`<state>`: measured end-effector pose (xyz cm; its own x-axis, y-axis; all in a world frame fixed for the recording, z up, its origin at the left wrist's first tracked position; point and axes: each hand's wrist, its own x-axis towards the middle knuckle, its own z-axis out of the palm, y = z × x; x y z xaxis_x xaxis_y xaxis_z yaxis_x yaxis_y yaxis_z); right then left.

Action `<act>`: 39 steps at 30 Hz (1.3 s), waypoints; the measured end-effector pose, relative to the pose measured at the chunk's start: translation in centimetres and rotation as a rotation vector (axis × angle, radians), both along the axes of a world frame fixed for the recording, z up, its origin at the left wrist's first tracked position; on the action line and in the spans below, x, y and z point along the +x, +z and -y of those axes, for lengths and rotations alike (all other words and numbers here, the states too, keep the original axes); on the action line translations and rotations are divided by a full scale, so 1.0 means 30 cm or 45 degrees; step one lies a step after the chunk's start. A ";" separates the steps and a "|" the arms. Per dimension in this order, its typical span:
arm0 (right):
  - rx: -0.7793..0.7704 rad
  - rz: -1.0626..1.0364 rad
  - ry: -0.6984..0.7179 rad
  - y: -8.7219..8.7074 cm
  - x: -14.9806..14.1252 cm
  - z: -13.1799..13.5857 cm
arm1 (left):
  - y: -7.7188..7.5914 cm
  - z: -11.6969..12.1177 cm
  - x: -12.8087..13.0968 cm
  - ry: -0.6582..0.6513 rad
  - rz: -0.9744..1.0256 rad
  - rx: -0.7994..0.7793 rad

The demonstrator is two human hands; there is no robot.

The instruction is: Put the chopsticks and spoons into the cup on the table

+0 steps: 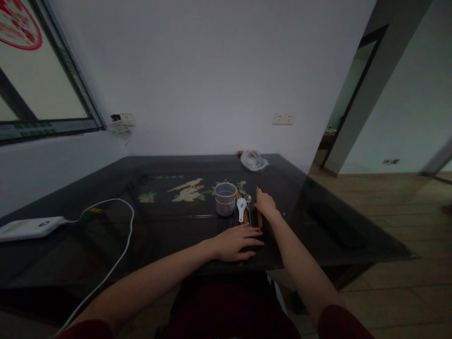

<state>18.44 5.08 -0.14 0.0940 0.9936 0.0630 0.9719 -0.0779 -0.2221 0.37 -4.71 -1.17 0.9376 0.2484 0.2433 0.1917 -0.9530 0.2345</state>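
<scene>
My right hand [266, 205] is closed around the upper part of some wooden chopsticks [260, 220], which lie on the dark table and point toward me. My left hand [236, 242] rests palm down with its fingers spread, its fingertips close to the chopsticks' near ends. Between the cup and my right hand lie a white soup spoon [241, 207] with a blue mark and a metal spoon [248, 199], with more chopsticks [246, 217] partly under them. A grey metal cup [225, 200] stands upright just left of the spoons.
The glossy dark table [169, 235] has a bird and flower picture on it. A crumpled clear plastic bag [253, 161] lies at its back edge by the wall. At the left, a white device [33, 228] trails a white cable [129, 235] over the front edge.
</scene>
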 end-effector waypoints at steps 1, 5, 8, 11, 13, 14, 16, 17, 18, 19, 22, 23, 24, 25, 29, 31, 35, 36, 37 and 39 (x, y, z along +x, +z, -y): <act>-0.001 0.000 -0.005 0.001 0.004 0.001 | 0.000 0.000 0.000 -0.001 0.002 -0.005; -0.008 0.015 -0.026 0.005 0.008 0.006 | -0.004 -0.003 0.000 -0.002 0.029 -0.016; -0.011 0.021 -0.047 0.005 -0.001 0.006 | -0.007 -0.004 0.000 -0.001 0.026 -0.014; -0.015 0.022 -0.054 0.000 -0.008 0.001 | -0.005 -0.003 0.000 0.004 0.000 -0.006; -0.017 0.006 -0.058 -0.004 -0.006 -0.004 | -0.004 -0.003 0.000 0.001 0.002 -0.002; -0.018 -0.008 -0.067 -0.005 -0.002 -0.007 | -0.005 -0.003 -0.001 -0.002 0.011 -0.002; -0.024 -0.044 -0.091 -0.008 0.010 -0.012 | -0.006 -0.004 -0.002 -0.006 0.038 -0.005; -0.027 -0.065 -0.103 -0.008 0.017 -0.015 | -0.006 -0.004 -0.003 -0.008 0.051 -0.008; -0.023 -0.084 -0.109 -0.008 0.024 -0.018 | -0.006 -0.005 -0.003 -0.010 0.062 -0.011; -0.010 -0.106 -0.107 -0.008 0.031 -0.021 | -0.006 -0.005 -0.003 -0.012 0.071 -0.015; 0.086 -0.227 -0.083 -0.003 0.047 -0.037 | -0.002 -0.004 -0.003 -0.016 0.089 -0.034; 0.134 -0.296 -0.067 -0.001 0.052 -0.044 | -0.001 -0.003 -0.003 -0.013 0.093 -0.043; 0.188 -0.375 -0.052 0.002 0.055 -0.052 | -0.001 -0.003 -0.003 -0.008 0.097 -0.051; 0.247 -0.458 -0.035 0.006 0.059 -0.059 | -0.001 -0.003 -0.003 -0.002 0.101 -0.057; 0.497 -0.736 0.055 0.028 0.069 -0.071 | -0.002 -0.002 -0.004 0.011 0.111 -0.064; 0.588 -0.872 0.147 0.045 0.068 -0.062 | -0.001 -0.002 -0.005 0.012 0.106 -0.066; 0.743 -1.085 0.308 0.082 0.053 -0.021 | 0.004 -0.001 -0.005 0.015 0.106 -0.062; 0.776 -1.099 0.325 0.090 0.047 -0.010 | 0.006 -0.001 -0.005 0.013 0.107 -0.057; 0.800 -1.093 0.336 0.096 0.042 0.000 | 0.007 0.000 -0.006 0.012 0.108 -0.049; 0.827 -1.034 0.344 0.105 0.033 0.013 | 0.009 0.001 -0.007 0.009 0.111 -0.026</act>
<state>19.44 4.68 3.00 0.1281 0.7863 0.6044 0.4823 0.4830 -0.7308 0.17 -4.73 -0.90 0.9112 0.2608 0.3188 0.1766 -0.9466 0.2697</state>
